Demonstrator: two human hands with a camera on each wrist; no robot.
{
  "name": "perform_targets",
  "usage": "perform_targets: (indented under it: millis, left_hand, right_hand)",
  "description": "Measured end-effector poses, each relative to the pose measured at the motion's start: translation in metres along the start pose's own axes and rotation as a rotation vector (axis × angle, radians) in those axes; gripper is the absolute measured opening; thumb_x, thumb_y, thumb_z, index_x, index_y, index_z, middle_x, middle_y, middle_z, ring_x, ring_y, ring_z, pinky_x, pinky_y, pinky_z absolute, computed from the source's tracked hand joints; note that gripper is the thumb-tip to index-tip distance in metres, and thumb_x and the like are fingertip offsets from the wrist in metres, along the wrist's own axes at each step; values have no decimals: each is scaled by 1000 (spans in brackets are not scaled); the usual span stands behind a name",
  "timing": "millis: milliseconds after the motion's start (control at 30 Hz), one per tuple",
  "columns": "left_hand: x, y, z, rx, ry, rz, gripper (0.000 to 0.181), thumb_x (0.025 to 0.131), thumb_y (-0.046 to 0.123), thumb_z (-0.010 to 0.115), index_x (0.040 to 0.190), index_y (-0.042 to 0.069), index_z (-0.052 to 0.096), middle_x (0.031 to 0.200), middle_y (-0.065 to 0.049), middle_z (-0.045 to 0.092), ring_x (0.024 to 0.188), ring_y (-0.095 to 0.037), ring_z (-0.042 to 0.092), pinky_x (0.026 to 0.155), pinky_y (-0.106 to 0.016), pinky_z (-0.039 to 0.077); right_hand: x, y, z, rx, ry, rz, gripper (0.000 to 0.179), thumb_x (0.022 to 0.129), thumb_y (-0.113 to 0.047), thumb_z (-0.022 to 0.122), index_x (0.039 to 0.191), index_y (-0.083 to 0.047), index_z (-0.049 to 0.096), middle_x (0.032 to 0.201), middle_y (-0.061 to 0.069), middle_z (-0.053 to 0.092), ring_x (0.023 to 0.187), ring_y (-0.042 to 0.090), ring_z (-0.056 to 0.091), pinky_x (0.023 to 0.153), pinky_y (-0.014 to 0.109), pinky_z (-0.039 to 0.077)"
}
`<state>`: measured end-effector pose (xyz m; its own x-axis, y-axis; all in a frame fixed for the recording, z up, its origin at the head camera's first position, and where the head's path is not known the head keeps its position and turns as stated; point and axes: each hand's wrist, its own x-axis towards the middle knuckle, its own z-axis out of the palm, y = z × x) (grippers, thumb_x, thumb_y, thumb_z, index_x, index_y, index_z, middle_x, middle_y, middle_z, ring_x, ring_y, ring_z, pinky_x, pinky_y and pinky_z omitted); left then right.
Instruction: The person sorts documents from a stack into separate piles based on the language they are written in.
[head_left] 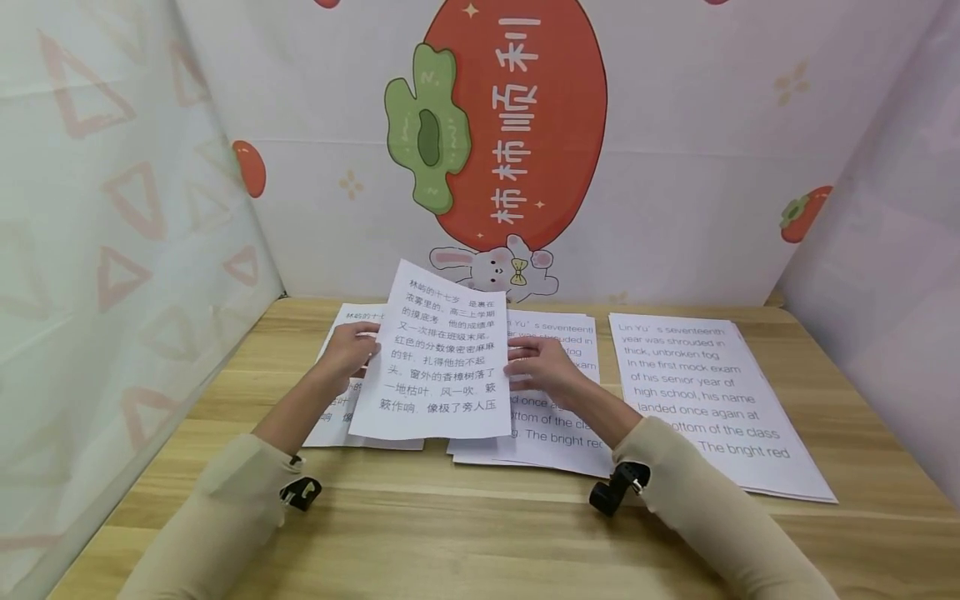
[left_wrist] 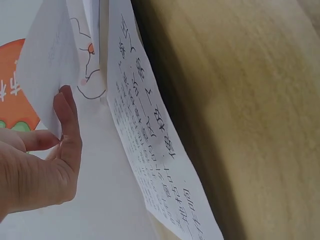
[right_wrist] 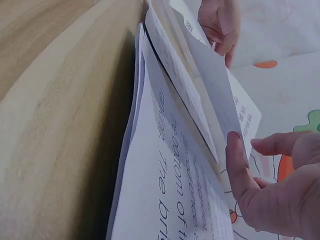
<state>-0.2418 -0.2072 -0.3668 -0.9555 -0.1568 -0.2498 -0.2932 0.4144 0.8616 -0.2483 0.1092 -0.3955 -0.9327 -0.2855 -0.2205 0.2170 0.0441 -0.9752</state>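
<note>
A white sheet of paper printed with Chinese text [head_left: 446, 358] is held up off the table, tilted, its print towards the head camera. My left hand [head_left: 348, 350] pinches its left edge; in the left wrist view the thumb and fingers of that hand [left_wrist: 45, 160] meet at the paper. At the opposite edge, my right hand [head_left: 551, 371] grips the sheet, with fingers behind it and thumb in front in the right wrist view. Partly hidden behind the sheet lie Chinese-text paper [head_left: 322, 429] on the left and a stack of English-text sheets [head_left: 558, 425] in the middle.
Another stack of English-text sheets [head_left: 697, 392] lies on the right of the wooden table [head_left: 465, 533]. A white backdrop with a large persimmon print [head_left: 555, 108] stands behind the table. Black straps with small devices [head_left: 618, 487] sit on both wrists.
</note>
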Motion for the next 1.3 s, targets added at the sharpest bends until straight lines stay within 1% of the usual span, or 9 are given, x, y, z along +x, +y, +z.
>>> perform_targets:
  millis: [267,467,567,733,833,967,1067,1200,1300]
  left_hand:
    - [2,-14,-16,-48,14,-52,54,107,10,42,160,6,36,143,-22,49,116,-31,56,88,-35,52]
    - [1,-19,-27,-64,43,-62,54,107,10,42,161,8,36,147,-22,48,116,-30,56,86,-33,51]
    - [1,-22,-33,-71,66,-69,55,106,9,43,161,9,38,145,-21,49,112,-28,56,82,-31,50]
    - [-1,-26,-42,-66,97,-76,55,105,8,44,160,8,38,139,-19,51,102,-22,56,76,-27,50]
    - [-2,-27,-46,-75,107,-82,55,105,7,45,160,7,38,136,-19,52,96,-19,57,73,-26,50]
    - [-1,-30,-51,-88,127,-98,55,104,7,45,159,8,39,135,-18,55,93,-17,57,72,-25,50]
    - [0,-33,-55,-88,144,-123,55,105,7,44,159,10,40,131,-16,57,90,-16,57,71,-24,48]
    - [1,-35,-60,-95,170,-138,54,105,5,45,159,10,41,124,-13,58,74,-10,52,59,-21,41]
    - [1,-37,-64,-93,179,-126,55,104,4,45,159,9,41,127,-16,57,66,-8,49,52,-21,36]
  right_hand:
    - [5,-1,20,47,-61,49,66,92,9,66,153,2,42,131,23,56,102,27,67,87,41,64]
    - [10,-1,36,63,-90,55,69,91,10,66,154,4,40,130,24,58,100,27,68,87,41,64]
    - [13,-1,44,66,-83,49,67,91,11,66,153,4,41,127,23,60,97,26,69,85,40,65]
    - [20,-1,57,60,-41,42,66,89,12,67,150,1,46,121,20,63,92,24,70,79,38,66]
    - [23,-4,63,60,-34,43,66,89,12,68,150,-1,46,119,20,65,91,25,71,80,39,66]
    - [26,-7,71,48,-46,41,65,90,11,68,150,-2,46,118,19,67,94,27,73,84,41,65]
    - [29,-8,76,33,-62,38,64,90,12,67,150,-1,46,117,19,68,96,28,73,83,39,65]
    - [34,-7,81,40,-95,44,65,89,14,67,150,2,45,120,21,68,98,30,73,82,37,65]
    - [37,-7,85,63,-112,61,63,90,14,67,148,6,46,120,22,67,97,29,73,85,39,65]
